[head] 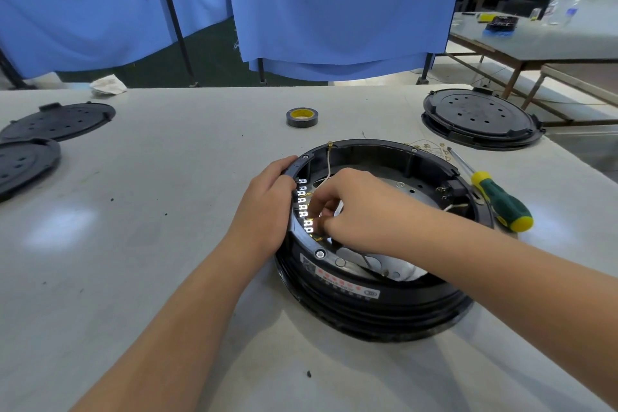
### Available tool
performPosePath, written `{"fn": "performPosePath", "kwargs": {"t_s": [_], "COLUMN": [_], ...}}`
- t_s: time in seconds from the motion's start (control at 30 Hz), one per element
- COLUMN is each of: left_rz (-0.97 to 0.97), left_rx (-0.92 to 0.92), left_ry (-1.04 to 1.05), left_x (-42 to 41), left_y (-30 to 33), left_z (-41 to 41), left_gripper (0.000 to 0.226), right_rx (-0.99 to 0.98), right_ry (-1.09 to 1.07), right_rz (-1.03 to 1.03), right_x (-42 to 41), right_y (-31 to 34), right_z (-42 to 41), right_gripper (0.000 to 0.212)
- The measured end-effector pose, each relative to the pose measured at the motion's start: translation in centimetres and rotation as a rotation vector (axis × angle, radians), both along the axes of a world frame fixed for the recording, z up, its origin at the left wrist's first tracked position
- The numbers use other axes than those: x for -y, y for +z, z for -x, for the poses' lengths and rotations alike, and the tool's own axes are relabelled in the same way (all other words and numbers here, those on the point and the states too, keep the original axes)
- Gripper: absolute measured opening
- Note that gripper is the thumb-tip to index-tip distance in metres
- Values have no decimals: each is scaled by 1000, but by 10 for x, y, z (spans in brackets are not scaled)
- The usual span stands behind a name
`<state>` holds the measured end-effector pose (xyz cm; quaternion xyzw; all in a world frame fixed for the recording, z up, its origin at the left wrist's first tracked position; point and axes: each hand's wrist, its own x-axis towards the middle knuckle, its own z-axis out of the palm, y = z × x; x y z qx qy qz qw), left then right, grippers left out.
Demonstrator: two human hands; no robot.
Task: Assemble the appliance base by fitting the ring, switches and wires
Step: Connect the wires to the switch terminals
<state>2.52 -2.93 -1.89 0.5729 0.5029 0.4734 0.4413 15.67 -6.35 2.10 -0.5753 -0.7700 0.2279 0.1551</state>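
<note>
The right hand (351, 207) reaches down inside the round black plastic appliance base (374, 244), fingers curled tight at the row of bright metal switch terminals (305, 207) on the base's inner left wall; they seem to pinch something small there, but what it is I cannot tell, since the fingers hide it. The left hand (267, 207) grips the outside of the base's left rim, thumb over the top edge, probably to brace the housing against the push of the working fingers. A thin pale wire (329, 160) runs from a yellow terminal on the base's far rim down toward the right hand, so this looks like wiring work at the switches.

The base sits on the pale grey table (167, 244), label side toward the person. Just right of the base lies a green-and-yellow-handled screwdriver (501, 201), with a scatter of small brass terminals (431, 147) beyond the base's far right rim. A roll of black tape with a yellow core (302, 117) stands well beyond the base. Black perforated discs lie far right (481, 117) and far left (57, 120) of the base. Nothing blocks either hand; the right wrist itself hides the work.
</note>
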Motion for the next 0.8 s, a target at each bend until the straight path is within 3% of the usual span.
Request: {"fn": "performPosePath", "kwargs": {"t_s": [0.47,0.8], "left_rz": [8,20], "left_rx": [-2,-53], "left_ry": [-12,-23], "left_x": [2,-3], "left_y": [1,-5], "left_z": [-1,1], "left_gripper": [42,43], "right_rx": [-44,-71], "right_ry": [-35,-51], "right_rz": [41,52], "right_x": [-3,-5], "right_y": [-1,-4], "right_z": [0,0], "right_gripper": [15,8]}}
